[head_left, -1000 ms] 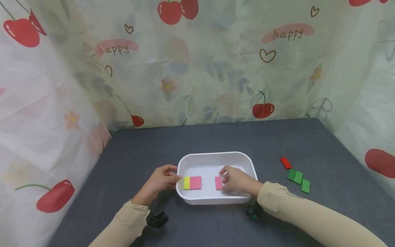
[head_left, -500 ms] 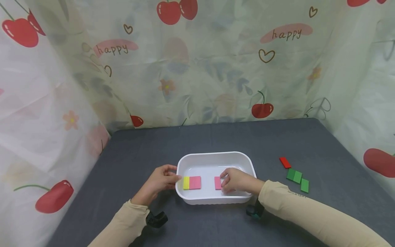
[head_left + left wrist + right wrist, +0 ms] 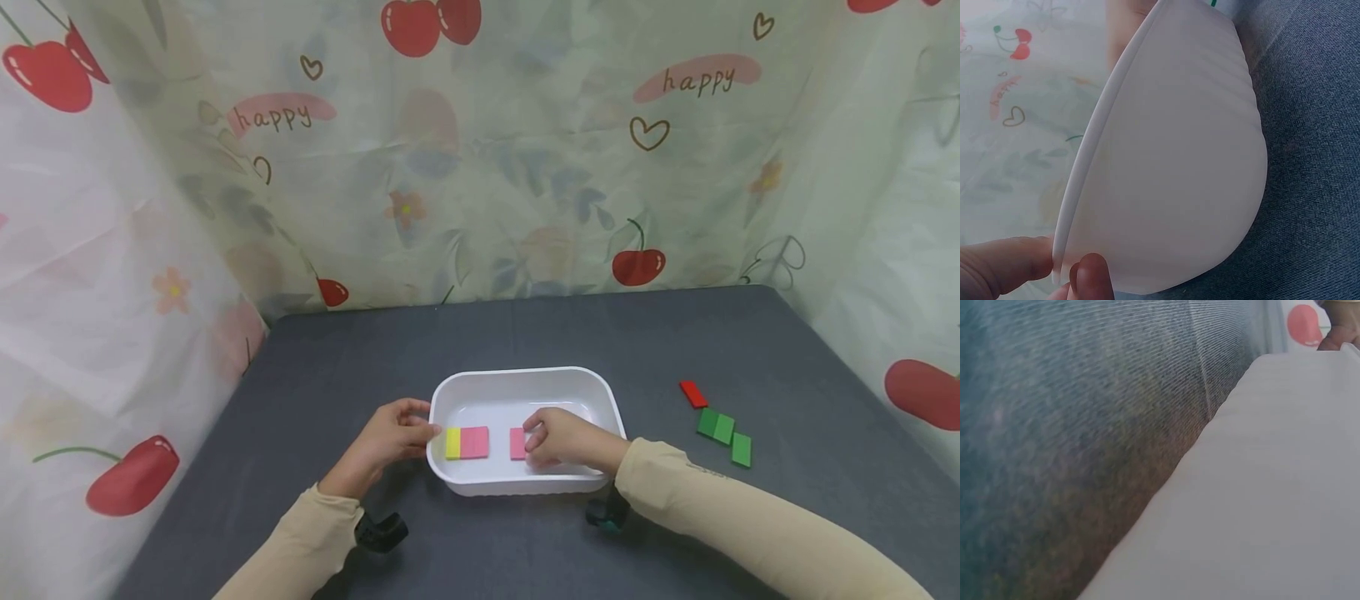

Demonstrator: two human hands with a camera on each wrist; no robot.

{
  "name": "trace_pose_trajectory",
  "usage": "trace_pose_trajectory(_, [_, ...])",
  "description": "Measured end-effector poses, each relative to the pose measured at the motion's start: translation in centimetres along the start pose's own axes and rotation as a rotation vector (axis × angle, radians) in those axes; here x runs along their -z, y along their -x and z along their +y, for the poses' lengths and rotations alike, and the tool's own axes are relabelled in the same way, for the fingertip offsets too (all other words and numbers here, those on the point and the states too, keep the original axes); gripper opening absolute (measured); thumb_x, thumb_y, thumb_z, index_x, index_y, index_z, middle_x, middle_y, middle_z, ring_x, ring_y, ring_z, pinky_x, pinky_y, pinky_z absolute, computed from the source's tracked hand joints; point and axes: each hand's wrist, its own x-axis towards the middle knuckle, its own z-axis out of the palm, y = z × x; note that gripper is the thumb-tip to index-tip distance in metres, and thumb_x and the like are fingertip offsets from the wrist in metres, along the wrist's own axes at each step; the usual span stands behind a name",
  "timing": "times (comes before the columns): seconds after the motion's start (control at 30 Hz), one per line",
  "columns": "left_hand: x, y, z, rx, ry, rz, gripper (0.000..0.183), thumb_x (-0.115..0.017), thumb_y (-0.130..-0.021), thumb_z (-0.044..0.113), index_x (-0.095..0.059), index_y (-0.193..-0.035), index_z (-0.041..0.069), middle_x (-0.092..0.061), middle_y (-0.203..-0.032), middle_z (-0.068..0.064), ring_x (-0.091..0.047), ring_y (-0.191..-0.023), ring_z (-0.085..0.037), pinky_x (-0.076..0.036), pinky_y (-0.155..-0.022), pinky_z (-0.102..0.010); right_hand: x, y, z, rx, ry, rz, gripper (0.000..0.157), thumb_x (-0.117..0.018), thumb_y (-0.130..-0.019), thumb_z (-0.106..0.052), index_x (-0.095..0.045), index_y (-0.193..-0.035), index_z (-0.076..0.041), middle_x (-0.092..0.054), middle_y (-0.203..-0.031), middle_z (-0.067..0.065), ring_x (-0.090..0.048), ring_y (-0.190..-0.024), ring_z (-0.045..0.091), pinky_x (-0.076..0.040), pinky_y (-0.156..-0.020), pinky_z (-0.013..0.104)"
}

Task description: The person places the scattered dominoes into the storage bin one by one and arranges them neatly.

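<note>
A white plastic basin (image 3: 525,372) sits on the dark table. My left hand (image 3: 390,433) pinches its left rim; the left wrist view has the thumb (image 3: 1029,259) on the rim's inner side and fingertips (image 3: 1094,275) against the outer wall. Inside the basin at the left, a yellow tile (image 3: 453,443) lies against pink tiles (image 3: 474,442). My right hand (image 3: 566,437) reaches into the basin and holds another pink tile (image 3: 517,444) by its right side, a gap apart from that row. The right wrist view shows mostly the basin's outer wall (image 3: 1241,500), with that hand out of sight.
Right of the basin, a red tile (image 3: 693,394), a joined pair of green tiles (image 3: 716,425) and a single green tile (image 3: 741,450) lie on the grey tablecloth (image 3: 360,358). A cherry-printed curtain (image 3: 517,167) closes off the back and sides.
My right hand has slid left inside the basin, bringing the pink tile nearer to the row at the left. The left hand keeps its place on the rim.
</note>
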Motion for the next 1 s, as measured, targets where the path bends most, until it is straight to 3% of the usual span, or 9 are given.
trace_pose_trajectory(1.0, [0.0, 0.2, 0.0, -0.009, 0.000, 0.000, 0.044, -0.075, -0.084, 0.013, -0.057, -0.122, 0.000, -0.065, -0.093, -0.014, -0.064, -0.075, -0.018, -0.059, -0.072, -0.037, -1.3, -1.1, -1.2, 0.007, -0.034, 0.027, 0.044, -0.074, -0.075, 0.004, -0.060, -0.117, 0.005, -0.067, -0.090, 0.007, -0.060, -0.078, 0.014, -0.056, -0.072, 0.029])
